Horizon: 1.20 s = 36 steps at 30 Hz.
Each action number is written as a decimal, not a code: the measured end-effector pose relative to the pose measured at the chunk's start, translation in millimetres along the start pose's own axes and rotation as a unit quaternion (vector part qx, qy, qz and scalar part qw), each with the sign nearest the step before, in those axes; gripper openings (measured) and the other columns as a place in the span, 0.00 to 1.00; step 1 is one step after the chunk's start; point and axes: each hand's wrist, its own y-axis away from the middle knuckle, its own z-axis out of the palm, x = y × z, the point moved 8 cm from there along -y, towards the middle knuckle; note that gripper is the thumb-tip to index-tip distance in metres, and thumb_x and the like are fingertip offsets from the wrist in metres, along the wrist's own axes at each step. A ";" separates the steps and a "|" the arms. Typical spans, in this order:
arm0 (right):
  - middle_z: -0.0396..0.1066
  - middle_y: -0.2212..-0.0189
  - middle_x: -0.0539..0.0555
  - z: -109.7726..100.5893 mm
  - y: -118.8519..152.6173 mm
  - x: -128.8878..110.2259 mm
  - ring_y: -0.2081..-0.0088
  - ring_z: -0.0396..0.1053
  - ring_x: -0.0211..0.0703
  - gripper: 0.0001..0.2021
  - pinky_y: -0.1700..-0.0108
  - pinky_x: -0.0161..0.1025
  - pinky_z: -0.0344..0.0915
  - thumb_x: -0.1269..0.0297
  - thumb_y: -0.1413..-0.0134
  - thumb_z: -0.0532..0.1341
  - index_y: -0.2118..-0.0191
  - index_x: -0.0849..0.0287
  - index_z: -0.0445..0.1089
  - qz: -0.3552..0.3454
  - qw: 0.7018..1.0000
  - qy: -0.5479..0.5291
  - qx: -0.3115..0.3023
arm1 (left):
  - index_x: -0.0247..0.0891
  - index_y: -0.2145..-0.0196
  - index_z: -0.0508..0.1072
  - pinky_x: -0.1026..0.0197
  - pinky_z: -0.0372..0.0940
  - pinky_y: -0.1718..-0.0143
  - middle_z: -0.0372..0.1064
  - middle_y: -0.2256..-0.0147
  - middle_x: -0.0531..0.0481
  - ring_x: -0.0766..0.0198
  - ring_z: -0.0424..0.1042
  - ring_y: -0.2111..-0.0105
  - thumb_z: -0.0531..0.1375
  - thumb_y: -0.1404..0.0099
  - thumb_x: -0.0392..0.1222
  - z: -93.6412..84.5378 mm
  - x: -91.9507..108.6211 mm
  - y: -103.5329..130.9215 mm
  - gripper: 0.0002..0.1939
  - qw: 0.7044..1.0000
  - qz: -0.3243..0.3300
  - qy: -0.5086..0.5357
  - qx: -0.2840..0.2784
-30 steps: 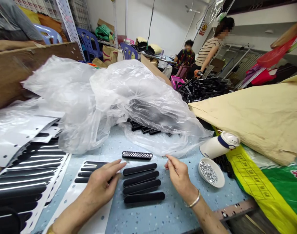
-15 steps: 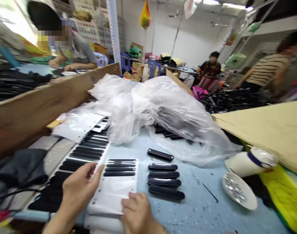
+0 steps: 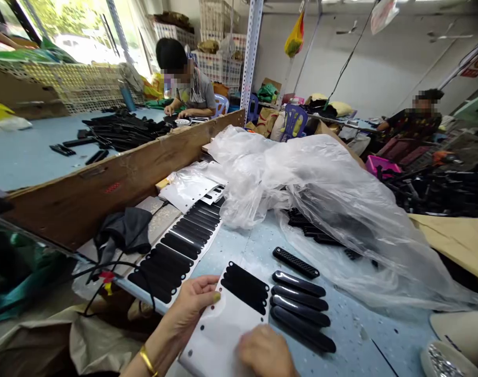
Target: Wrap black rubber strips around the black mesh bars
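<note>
Both hands have gone left compared with a second ago: they were either side of the loose bars, now they're at a smooth, flat white sheet with black round-ended strips near its far end. So the left hand has the sheet's left edge pinched between thumb and fingers. Right hand is at the near right part of it, too blurred to tell if it's gripping anything. Strips sit just right of the left hand and on the far side of the right one; they blend together, so no clean count, sorry.

Just right of the sheet, on the speckled light-blue desk, I count four glossy black rounded bars, plus one black lattice-patterned bar on their far side. One white bowl of small silver bits is at the near right.
</note>
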 end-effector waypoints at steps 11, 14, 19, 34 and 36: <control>0.79 0.63 0.57 -7.3 -58.4 31.7 0.62 0.76 0.47 0.10 0.58 0.42 0.71 0.66 0.40 0.60 0.59 0.56 0.79 0.240 0.935 -0.259 0.006 | 0.35 0.77 0.80 0.68 0.60 0.71 0.73 0.78 0.52 0.69 0.66 0.76 0.72 0.54 0.36 35.6 8.7 26.2 0.05 0.998 0.007 0.047 -0.047; 0.78 0.69 0.54 -8.9 -56.9 35.7 0.66 0.74 0.45 0.11 0.62 0.38 0.69 0.65 0.40 0.59 0.65 0.55 0.80 0.314 0.894 -0.317 -0.021 | 0.34 0.78 0.80 0.68 0.58 0.73 0.71 0.80 0.52 0.70 0.64 0.77 0.71 0.54 0.35 42.5 13.8 25.9 0.04 0.998 0.022 0.015 -0.060; 0.73 0.76 0.52 -11.4 -53.0 41.3 0.72 0.67 0.41 0.15 0.68 0.35 0.62 0.61 0.40 0.57 0.71 0.59 0.79 0.349 0.890 -0.291 0.017 | 0.33 0.76 0.80 0.67 0.60 0.71 0.73 0.77 0.50 0.68 0.66 0.76 0.71 0.53 0.36 43.4 8.5 21.6 0.06 0.997 0.005 0.030 -0.075; 0.74 0.73 0.55 -16.6 -55.3 44.3 0.70 0.71 0.43 0.13 0.65 0.38 0.68 0.62 0.38 0.56 0.66 0.59 0.76 0.277 0.934 -0.187 0.125 | 0.37 0.69 0.79 0.61 0.68 0.68 0.78 0.71 0.48 0.56 0.75 0.69 0.71 0.51 0.51 20.0 2.8 16.3 0.17 0.996 0.028 0.071 0.038; 0.74 0.73 0.56 -13.5 -56.2 39.7 0.70 0.71 0.44 0.12 0.66 0.39 0.69 0.63 0.39 0.56 0.66 0.60 0.76 0.263 0.939 -0.180 0.133 | 0.36 0.68 0.79 0.61 0.68 0.71 0.78 0.72 0.48 0.56 0.76 0.71 0.73 0.52 0.49 26.2 -0.5 14.0 0.17 0.998 0.002 0.049 0.031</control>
